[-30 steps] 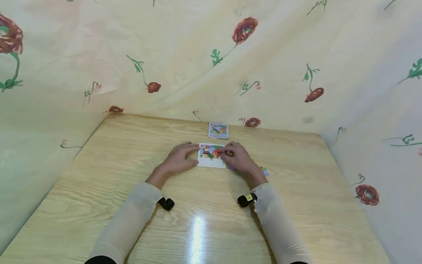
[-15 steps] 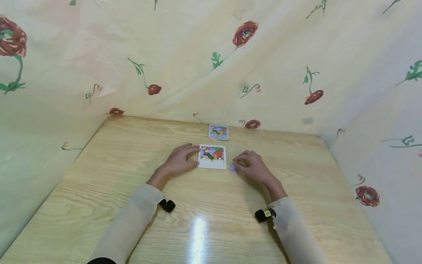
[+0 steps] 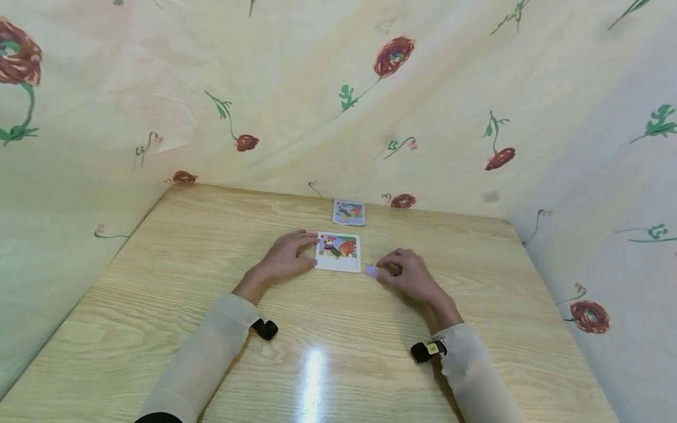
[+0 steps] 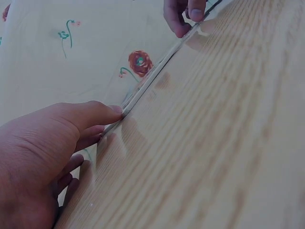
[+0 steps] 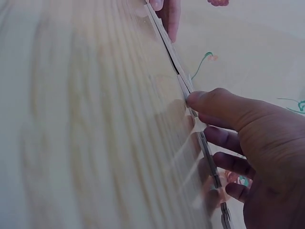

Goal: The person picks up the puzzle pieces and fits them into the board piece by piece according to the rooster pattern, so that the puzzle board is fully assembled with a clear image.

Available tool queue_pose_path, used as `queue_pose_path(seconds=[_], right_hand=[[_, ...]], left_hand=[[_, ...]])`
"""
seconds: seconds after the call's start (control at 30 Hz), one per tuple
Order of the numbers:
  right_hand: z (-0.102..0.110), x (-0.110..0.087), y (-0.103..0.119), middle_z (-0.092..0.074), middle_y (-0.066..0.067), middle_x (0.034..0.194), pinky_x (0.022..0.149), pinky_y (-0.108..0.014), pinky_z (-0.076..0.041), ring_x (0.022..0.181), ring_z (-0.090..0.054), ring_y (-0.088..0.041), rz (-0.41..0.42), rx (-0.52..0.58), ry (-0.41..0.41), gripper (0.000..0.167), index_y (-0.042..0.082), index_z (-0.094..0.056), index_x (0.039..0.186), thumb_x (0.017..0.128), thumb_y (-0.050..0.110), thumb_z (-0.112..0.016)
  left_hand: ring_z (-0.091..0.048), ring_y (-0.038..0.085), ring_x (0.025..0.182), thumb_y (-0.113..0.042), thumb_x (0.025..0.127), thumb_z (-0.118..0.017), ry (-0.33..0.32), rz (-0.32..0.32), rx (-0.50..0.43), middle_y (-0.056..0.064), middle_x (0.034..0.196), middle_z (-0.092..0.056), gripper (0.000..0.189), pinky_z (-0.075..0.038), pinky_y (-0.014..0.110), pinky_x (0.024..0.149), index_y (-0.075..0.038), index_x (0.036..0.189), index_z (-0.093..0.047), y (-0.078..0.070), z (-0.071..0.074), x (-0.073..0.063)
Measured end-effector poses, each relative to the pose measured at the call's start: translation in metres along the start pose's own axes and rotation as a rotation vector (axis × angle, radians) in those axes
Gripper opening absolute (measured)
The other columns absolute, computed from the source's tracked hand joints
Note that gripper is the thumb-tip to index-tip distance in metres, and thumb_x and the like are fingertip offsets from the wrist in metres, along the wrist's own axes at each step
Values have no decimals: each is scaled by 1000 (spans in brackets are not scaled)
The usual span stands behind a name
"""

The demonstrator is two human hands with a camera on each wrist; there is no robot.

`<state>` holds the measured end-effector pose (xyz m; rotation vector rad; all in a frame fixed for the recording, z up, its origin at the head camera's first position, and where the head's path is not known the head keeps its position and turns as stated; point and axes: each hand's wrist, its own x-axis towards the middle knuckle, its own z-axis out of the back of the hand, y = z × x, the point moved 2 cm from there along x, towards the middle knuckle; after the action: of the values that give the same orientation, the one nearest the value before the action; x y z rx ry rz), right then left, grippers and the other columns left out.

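A jigsaw puzzle board [image 3: 338, 266] with a white frame and a rooster picture lies flat on the table; a white area shows along its lower part. My left hand [image 3: 287, 257] holds the board's left side, thumb at the near corner and fingers toward the far one. In the left wrist view its thumb [image 4: 112, 110] meets the board's edge. To the right of the board, my right hand [image 3: 412, 274] pinches a small purple puzzle piece [image 3: 371, 271] at the table. The right wrist view shows that thumb [image 5: 196, 99] on a thin edge, with more thin pieces [image 5: 209, 157] beneath the fingers.
A card [image 3: 349, 212] with the same rooster picture lies beyond the board. The wooden table [image 3: 264, 376] meets a flower-patterned cloth [image 3: 296, 117] at its back and sides. Black wrist cameras sit at both sleeves.
My right hand has left the right side of the picture and moved right and nearer to the purple piece. The left hand has stayed at the board.
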<state>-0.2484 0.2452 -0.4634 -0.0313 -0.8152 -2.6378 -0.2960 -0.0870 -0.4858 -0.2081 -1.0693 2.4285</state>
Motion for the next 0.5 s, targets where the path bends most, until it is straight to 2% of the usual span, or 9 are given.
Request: queue_pose_path(seconds=[0.5], right_hand=[[-4, -3, 7, -69, -3, 108, 81, -39, -21, 94, -50, -22, 24, -37, -45, 21, 17, -80, 106, 88, 27, -83]], left_hand=[[-25, 27, 160, -38, 96, -69, 4, -13, 7, -9, 163, -44, 60, -18, 67, 126, -25, 152, -53, 4, 0, -1]])
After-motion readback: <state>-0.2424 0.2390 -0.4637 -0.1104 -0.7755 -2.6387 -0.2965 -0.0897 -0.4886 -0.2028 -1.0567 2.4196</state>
